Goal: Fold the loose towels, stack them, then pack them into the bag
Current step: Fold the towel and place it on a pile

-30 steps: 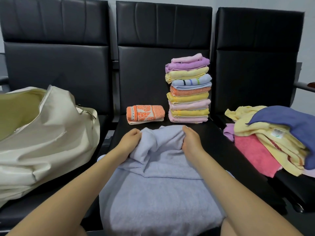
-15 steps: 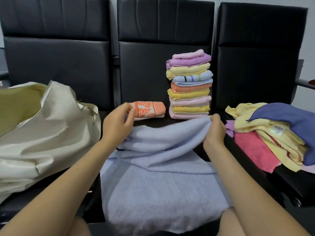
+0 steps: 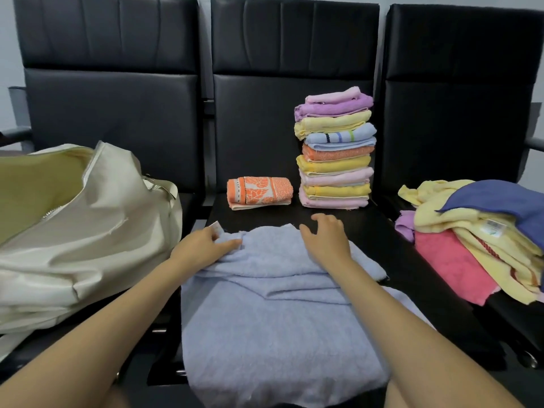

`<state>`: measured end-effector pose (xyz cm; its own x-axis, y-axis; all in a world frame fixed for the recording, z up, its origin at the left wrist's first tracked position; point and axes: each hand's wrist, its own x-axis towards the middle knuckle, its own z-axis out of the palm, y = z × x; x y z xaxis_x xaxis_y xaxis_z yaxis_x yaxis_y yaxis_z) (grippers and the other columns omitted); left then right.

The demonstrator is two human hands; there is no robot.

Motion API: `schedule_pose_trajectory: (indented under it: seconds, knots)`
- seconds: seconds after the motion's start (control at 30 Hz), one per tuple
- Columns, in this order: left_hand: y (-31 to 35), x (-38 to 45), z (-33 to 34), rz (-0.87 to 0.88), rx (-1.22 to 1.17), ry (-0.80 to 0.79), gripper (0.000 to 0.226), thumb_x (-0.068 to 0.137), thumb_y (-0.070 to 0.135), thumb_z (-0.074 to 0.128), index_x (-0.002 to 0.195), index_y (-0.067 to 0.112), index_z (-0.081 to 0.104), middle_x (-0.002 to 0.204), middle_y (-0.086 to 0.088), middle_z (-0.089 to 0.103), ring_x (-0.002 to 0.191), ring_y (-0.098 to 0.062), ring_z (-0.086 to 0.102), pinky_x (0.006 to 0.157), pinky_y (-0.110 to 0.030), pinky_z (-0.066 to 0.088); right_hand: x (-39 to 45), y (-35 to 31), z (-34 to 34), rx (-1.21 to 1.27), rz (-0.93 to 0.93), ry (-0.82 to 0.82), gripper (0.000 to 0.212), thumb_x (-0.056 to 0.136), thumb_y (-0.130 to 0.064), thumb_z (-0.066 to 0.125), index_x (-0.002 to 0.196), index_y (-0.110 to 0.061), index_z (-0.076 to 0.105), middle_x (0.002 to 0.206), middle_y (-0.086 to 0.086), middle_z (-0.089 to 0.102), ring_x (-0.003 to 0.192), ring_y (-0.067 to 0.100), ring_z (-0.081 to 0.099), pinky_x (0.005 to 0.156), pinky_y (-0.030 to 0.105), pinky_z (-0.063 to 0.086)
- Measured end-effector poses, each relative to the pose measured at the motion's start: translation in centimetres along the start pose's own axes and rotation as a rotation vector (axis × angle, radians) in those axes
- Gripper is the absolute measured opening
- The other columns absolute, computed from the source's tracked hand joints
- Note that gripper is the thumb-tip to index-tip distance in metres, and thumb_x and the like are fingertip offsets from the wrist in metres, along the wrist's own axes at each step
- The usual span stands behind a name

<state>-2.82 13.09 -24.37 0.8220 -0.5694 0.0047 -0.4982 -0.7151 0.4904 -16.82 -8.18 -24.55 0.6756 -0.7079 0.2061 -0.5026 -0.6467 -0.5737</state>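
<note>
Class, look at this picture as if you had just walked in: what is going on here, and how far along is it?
A person is folding a pale blue towel spread on the middle black chair. The left hand pinches its far left corner; the right hand hovers open over the far edge. A tall stack of folded towels and one folded orange towel stand behind. A loose pile of towels waits on the right, and the open cream bag on the left.

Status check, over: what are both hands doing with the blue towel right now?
Left hand pinches lavender-blue towel at its far-left corner. Right hand open, fingers lifted above far edge. Towel half-folded on middle seat. Nothing in the way.
</note>
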Motion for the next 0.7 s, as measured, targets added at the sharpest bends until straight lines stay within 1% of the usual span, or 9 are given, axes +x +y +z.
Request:
schedule_pose_trajectory:
  seconds: [0.1,0.2,0.3,0.37,0.43,0.5,0.57,0.63,0.7]
  knots:
    - [0.7,0.2,0.3,-0.022,0.159,-0.020,0.034,0.093,0.044,0.051,0.096,0.012,0.059,0.088,-0.005,0.063,0.082,-0.020,0.054,0.068,-0.030,0.038,0.5,-0.6,1.2,-0.114,0.053,-0.242,0.061,0.086,-0.047,0.064,0.136,-0.017,0.047,0.133,0.006,0.050,0.125,0.025,0.047,0.096,0.035,0.042]
    - [0.8,0.6,0.9,0.003,0.041,0.004,0.016,0.094,0.026,0.049,0.091,0.011,0.055,0.074,0.000,0.056,0.070,-0.016,0.049,0.059,-0.028,0.033,0.6,-0.5,1.0,-0.008,0.027,-0.324,0.019,0.083,-0.030,0.066,0.100,-0.022,0.062,0.103,-0.002,0.063,0.096,0.019,0.060,0.082,0.036,0.049]
    - [0.7,0.8,0.9,0.037,-0.193,0.208,0.019,0.096,0.023,0.048,0.085,0.008,0.052,0.074,-0.006,0.057,0.067,-0.021,0.050,0.062,-0.033,0.038,0.3,0.0,0.2,0.111,0.009,-0.163,0.007,0.087,-0.018,0.054,0.090,-0.019,0.060,0.088,-0.002,0.062,0.085,0.021,0.059,0.073,0.037,0.047]
    - [0.9,0.9,0.6,0.074,-0.257,0.387,0.022,0.097,0.021,0.047,0.079,0.008,0.050,0.072,-0.008,0.055,0.064,-0.020,0.048,0.056,-0.031,0.035,-0.2,0.6,-0.7,0.217,0.023,0.034,0.012,0.090,-0.012,0.047,0.092,-0.018,0.057,0.082,-0.003,0.059,0.079,0.022,0.056,0.066,0.034,0.042]
    - [0.9,1.0,0.4,0.100,-0.246,0.464,0.021,0.097,0.021,0.048,0.079,0.011,0.049,0.073,-0.005,0.054,0.063,-0.016,0.047,0.054,-0.027,0.031,-0.2,1.3,-1.6,0.269,0.041,0.143,0.020,0.090,-0.008,0.044,0.099,-0.018,0.058,0.087,-0.003,0.059,0.081,0.022,0.055,0.066,0.032,0.040]
    - [0.7,1.4,0.7,0.086,-0.213,0.441,0.019,0.098,0.023,0.048,0.082,0.013,0.050,0.076,-0.004,0.053,0.065,-0.016,0.048,0.056,-0.027,0.031,1.0,1.9,-1.6,0.191,0.076,0.034,0.031,0.091,-0.008,0.042,0.112,-0.021,0.061,0.100,0.001,0.061,0.091,0.024,0.058,0.070,0.031,0.041]
    - [0.0,2.0,1.2,0.059,-0.183,0.375,0.020,0.098,0.025,0.045,0.083,0.013,0.051,0.078,-0.005,0.054,0.069,-0.019,0.050,0.058,-0.029,0.033,1.6,1.9,-1.4,0.003,0.189,-0.228,0.035,0.097,-0.008,0.038,0.121,-0.016,0.062,0.111,0.006,0.063,0.103,0.028,0.060,0.071,0.028,0.038]
    - [-0.7,2.3,1.4,0.033,-0.141,0.281,0.028,0.099,0.025,0.042,0.080,0.008,0.055,0.075,-0.008,0.055,0.072,-0.026,0.053,0.061,-0.033,0.036,1.8,2.2,-1.3,-0.082,0.176,-0.327,0.032,0.102,-0.016,0.038,0.099,-0.007,0.068,0.095,0.006,0.063,0.094,0.026,0.060,0.069,0.028,0.033]
    - [-1.2,2.4,1.6,0.004,-0.062,0.228,0.036,0.099,0.027,0.042,0.079,0.004,0.061,0.074,-0.011,0.060,0.077,-0.031,0.058,0.066,-0.036,0.043,1.2,2.4,-1.6,0.063,0.133,-0.248,0.044,0.101,-0.036,0.036,0.069,-0.014,0.057,0.074,0.003,0.055,0.072,0.020,0.053,0.065,0.032,0.034]
